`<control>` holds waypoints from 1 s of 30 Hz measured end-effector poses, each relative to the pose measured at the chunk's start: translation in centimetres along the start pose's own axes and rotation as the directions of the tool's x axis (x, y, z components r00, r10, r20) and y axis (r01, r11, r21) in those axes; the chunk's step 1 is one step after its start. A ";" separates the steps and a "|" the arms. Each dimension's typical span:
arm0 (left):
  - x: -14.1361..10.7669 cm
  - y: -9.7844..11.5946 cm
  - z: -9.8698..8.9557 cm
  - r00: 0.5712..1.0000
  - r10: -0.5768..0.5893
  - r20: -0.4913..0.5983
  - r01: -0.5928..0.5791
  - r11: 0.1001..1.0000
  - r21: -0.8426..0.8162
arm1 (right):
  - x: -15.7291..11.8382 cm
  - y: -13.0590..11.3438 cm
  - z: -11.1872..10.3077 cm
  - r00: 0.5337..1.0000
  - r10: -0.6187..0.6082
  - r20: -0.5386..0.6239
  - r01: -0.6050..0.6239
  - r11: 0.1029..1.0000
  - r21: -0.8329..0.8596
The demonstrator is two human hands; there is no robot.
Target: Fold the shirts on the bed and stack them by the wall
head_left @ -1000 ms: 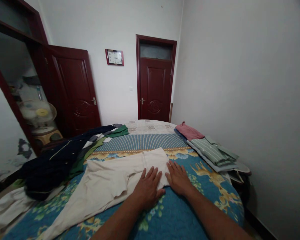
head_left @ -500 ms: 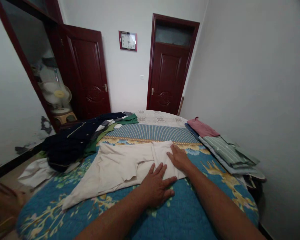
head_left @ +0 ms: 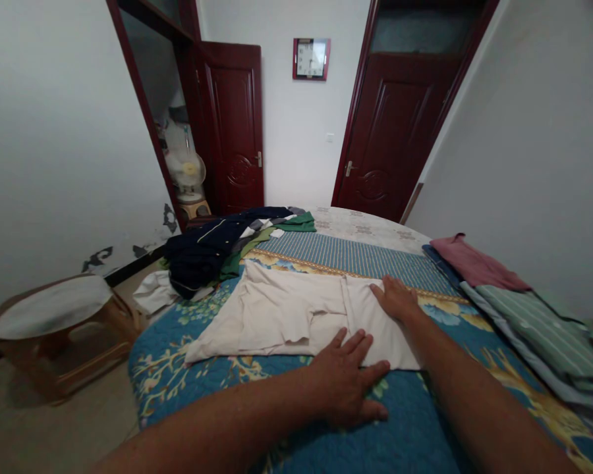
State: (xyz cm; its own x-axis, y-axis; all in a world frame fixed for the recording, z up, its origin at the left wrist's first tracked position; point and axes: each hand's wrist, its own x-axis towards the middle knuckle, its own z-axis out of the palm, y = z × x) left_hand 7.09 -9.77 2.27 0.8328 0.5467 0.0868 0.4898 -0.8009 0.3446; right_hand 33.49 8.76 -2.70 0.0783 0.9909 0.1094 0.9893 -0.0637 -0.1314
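Note:
An off-white garment (head_left: 277, 303) lies partly folded on the blue flowered bed cover (head_left: 257, 421); which kind of garment it is, I cannot tell. Its right end is folded into a flat panel, while the left end spreads out to a point. My left hand (head_left: 348, 378) rests at the garment's near edge, fingers spread, fingertips on the cloth and thumb over the cover. On the far right part of the cloth lies my right hand (head_left: 395, 299), flat, with its fingers stretched toward the left. Neither hand grips anything.
Dark navy clothes (head_left: 207, 250) and green ones are heaped at the back left. Folded clothes, a pink one (head_left: 479, 260) and a green striped one (head_left: 538, 322), are stacked on the right. A wooden stool (head_left: 54, 368) stands left of the bed, beside a white cloth (head_left: 155, 291).
The view has turned to the left, so the stool now shows fully and everything sits further right. Both hands stay on the garment in nearly the same places.

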 end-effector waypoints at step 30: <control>0.2 -0.4 1.3 0.998 -0.022 -0.051 0.025 0.997 0.070 | -14.8 2.4 -0.8 0.976 -0.007 -0.218 -0.005 0.999 -0.054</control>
State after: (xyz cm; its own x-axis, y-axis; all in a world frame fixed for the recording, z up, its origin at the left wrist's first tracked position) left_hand 7.35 -9.66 0.95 0.8076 0.5758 0.1272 0.5275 -0.8018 0.2807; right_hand 34.85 -6.13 -3.82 0.0964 0.9418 0.3222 0.9941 -0.0749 -0.0786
